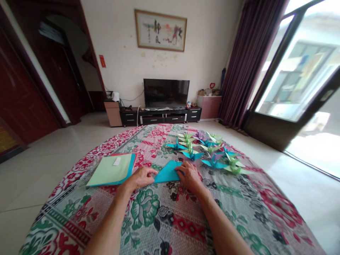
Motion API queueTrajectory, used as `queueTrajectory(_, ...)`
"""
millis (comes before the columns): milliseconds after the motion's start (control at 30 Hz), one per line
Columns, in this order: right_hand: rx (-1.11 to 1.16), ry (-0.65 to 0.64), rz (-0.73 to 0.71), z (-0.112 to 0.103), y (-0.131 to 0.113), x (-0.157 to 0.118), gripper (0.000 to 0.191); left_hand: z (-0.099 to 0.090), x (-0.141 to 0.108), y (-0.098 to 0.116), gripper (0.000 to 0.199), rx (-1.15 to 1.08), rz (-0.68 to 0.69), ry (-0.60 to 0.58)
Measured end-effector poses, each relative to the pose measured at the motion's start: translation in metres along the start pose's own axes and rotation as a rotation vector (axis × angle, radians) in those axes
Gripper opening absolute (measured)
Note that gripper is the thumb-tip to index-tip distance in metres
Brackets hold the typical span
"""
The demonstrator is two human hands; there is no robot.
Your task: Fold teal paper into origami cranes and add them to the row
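Observation:
A blue sheet of origami paper (168,172), folded to a pointed shape, lies flat on the patterned tablecloth in front of me. My left hand (142,177) pinches its left corner between thumb and fingers. Across its right end rests my right hand (190,175), fingers bent and pressing the paper, with part of that end hidden beneath. Left of my left hand is a stack of coloured paper (110,170), light green on top with blue and red edges showing. A small white scrap (117,161) sits on the stack.
Several folded paper cranes (191,154) in blue, green and purple stand at the right rear of the round table, whose floral tablecloth (186,230) hangs over the edge. Beyond are a television (166,92) on a low cabinet (164,116), a purple curtain (247,60) and a glass door.

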State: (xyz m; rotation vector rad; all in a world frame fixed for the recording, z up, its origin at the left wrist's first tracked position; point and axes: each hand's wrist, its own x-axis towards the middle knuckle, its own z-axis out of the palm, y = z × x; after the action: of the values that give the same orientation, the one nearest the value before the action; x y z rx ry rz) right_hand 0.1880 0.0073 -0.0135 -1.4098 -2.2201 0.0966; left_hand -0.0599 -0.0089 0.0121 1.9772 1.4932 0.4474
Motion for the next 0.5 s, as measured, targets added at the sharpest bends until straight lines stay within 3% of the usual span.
queueTrajectory(167,0.001,0.003,-0.011,0.001,0.0007,-0.0002,0.022,0.0024,-0.0019,0.0091,0.044,0.128,-0.04,0.035)
queueTrajectory(500,0.005,0.002,-0.008,0.0,0.0009,-0.0008,0.021,0.0013,-0.0043,0.008,0.033,0.078,0.049,0.023)
